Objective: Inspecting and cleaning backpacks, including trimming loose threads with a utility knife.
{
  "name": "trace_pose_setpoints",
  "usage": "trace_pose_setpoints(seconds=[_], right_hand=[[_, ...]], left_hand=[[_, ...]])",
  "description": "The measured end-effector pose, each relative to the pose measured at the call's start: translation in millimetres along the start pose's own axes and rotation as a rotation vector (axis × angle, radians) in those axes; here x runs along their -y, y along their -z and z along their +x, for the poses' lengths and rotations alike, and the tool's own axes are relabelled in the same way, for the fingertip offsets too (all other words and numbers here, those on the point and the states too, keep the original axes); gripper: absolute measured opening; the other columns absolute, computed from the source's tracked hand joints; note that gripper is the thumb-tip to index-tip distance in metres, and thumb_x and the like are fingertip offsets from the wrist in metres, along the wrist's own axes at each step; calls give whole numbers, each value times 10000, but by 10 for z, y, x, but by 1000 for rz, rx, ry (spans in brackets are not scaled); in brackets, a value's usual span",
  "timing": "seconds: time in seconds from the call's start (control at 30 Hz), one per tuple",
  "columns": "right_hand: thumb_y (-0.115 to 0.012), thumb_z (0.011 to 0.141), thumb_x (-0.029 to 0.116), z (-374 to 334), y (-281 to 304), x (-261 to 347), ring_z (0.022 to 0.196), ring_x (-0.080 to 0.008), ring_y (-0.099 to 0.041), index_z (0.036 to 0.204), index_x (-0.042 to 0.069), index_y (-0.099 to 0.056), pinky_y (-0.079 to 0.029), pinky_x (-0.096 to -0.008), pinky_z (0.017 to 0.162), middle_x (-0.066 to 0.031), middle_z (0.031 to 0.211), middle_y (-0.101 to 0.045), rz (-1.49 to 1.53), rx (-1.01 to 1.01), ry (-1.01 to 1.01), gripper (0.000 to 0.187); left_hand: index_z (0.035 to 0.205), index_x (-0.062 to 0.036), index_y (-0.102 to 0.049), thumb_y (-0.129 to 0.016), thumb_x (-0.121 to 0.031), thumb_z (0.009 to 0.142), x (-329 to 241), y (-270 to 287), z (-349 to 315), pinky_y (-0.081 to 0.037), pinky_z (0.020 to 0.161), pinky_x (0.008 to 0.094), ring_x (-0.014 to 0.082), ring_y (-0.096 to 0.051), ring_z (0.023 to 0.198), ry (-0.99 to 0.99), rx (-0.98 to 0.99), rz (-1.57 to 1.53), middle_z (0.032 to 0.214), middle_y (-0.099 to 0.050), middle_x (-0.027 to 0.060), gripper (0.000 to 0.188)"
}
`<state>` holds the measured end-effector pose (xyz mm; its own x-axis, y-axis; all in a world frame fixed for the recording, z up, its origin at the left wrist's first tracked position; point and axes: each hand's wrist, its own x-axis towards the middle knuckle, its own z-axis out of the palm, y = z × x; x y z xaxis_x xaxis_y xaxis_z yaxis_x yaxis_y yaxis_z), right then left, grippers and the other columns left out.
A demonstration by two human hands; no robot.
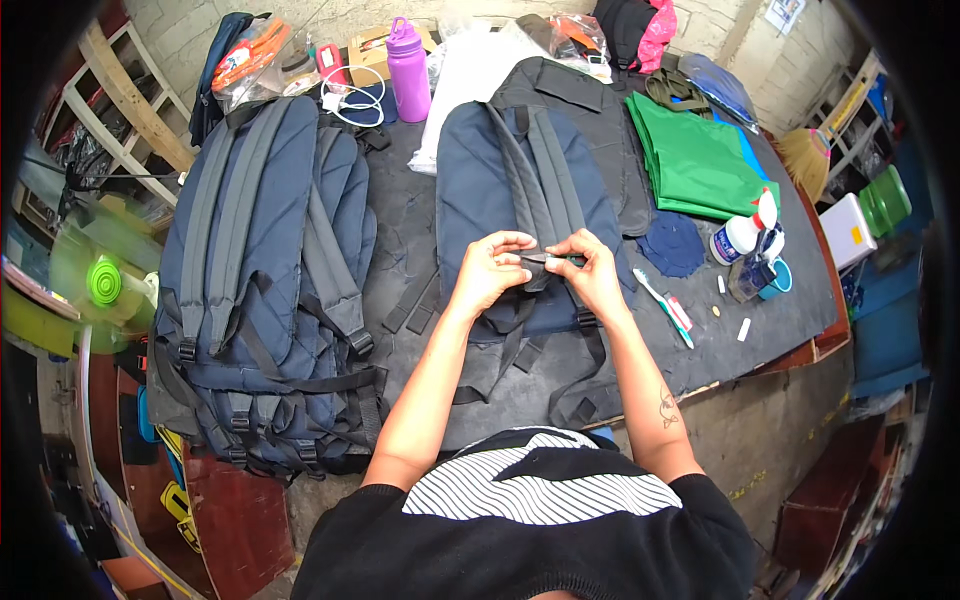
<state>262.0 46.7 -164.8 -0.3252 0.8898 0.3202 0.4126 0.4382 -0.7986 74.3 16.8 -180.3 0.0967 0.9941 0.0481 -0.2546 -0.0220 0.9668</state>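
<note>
A navy backpack panel [468,190] with grey padded shoulder straps [556,170] lies in front of me on the dark table. Above its lower part, my left hand [490,272] pinches the dark lower end of a strap [537,272] between thumb and fingers. Close beside it, my right hand [588,268] is closed in a pinch at the same strap end. A small thin pointed tool, partly hidden by the fingers, shows between the two hands; its kind is too small to make out. Loose black webbing [562,400] trails from the panel toward me.
Stacked navy backpacks [262,240] fill the table's left side. A purple bottle [408,75] stands at the back. On the right are folded green fabric [690,160], a spray bottle [742,235], a blue cup [778,278] and a toothbrush [662,305]. A green fan [104,282] spins at left.
</note>
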Motion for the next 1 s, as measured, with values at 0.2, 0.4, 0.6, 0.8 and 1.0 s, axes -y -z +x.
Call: trace_pose_setpoints(seconds=[0.2,0.4,0.6,0.8,1.0], right_hand=[[-674,836,135,-50,270,-579,878,-142,-559,1023,11,-604,-440,-281,792,-57,908,-614,421,-576,-203,235],[-645,827,151,-568,1232,-1597,988,-302,-518,1086,57,-577,-409,-407,857,-129,1004,-552,-406,-748,-360,284],[-717,757,212,-861,1209,-1130,1074,-339,-447,934,99,-675,-333,-502,925,-99,1056,-556,-893,-479,-411,214],[-662,820,183,-911,1239,-1281,888,-353,-543,938,56,-585,-416,-454,840,-148,942,-599,-871,-457,-504,190],[-537,929,265,-459,446,-249,711,-196,-567,931,6,-509,-455,-344,651,-127,808,-569,3,-495,-147,260]], left_hand=[[1130,-1,-595,-671,78,724,126,-3,20,-480,767,207,68,-579,853,-52,3,27,1132,-619,90,421],[1056,-25,-596,-665,-49,836,225,-45,64,-457,711,209,86,-582,870,78,-169,-313,1026,-629,70,231],[1049,-49,-536,-620,25,836,303,-170,84,-472,730,241,119,-585,827,104,-268,-333,959,-595,77,241],[937,-56,-636,-612,-73,862,298,-205,194,-456,703,238,105,-590,767,151,-110,-500,838,-618,7,80],[937,-21,-635,-455,-410,965,345,-321,217,-447,728,262,114,-562,791,94,-185,-389,885,-611,43,430]])
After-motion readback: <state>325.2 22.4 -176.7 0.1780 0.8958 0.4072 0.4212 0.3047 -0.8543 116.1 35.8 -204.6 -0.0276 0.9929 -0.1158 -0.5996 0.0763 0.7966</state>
